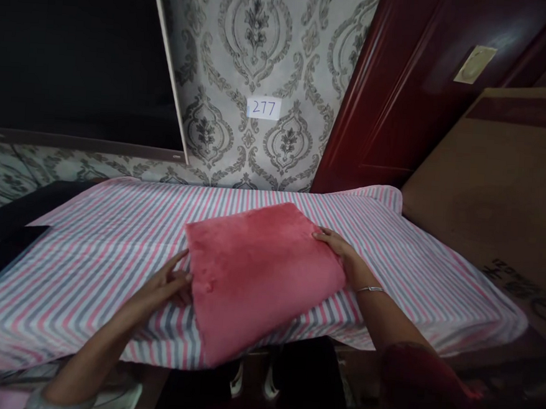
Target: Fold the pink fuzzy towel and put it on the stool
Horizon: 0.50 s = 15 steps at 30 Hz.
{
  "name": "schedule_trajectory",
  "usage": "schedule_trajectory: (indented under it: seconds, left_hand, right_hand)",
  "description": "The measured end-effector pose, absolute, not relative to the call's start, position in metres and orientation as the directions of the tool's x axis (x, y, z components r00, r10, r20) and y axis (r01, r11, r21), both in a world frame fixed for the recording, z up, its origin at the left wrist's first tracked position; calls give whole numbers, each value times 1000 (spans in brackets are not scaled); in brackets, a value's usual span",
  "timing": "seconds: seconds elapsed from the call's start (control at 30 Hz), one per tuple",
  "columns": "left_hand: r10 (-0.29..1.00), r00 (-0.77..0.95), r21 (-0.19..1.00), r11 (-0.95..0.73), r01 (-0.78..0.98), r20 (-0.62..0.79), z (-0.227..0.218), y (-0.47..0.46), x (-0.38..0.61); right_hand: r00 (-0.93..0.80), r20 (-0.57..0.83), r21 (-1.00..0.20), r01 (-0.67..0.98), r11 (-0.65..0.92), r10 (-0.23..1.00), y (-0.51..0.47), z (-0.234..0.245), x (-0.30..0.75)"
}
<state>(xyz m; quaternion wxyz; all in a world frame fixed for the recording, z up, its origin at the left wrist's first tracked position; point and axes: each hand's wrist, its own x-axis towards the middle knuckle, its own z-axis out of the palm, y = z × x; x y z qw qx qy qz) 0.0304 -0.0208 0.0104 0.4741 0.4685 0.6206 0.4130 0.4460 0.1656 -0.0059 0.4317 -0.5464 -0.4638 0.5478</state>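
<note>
fabric (pixel 263 278), pink, between left hand (pixel 170 286) and right hand (pixel 342 250) on striped tablecloth (pixel 115 243)

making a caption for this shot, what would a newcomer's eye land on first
Probably the plush pink cloth in the middle of the striped tablecloth, with the left hand and right hand at its side edges. Next, likely the large dark screen at upper left and the white "277" card on the patterned wall.
</note>
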Motion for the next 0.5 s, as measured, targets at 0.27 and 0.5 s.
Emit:
schedule_trajectory:
  seconds: [0.27, 0.5]
  left_hand:
    - [947, -260, 867, -39, 496, 191, 60, 57, 26]
    - [998, -34, 855, -19, 518, 43, 74, 140, 64]
  right_hand:
    - [497, 44, -994, -63, 87, 867, 108, -25, 491]
    - [490, -182, -906, -420, 48, 852, 10, -49, 468]
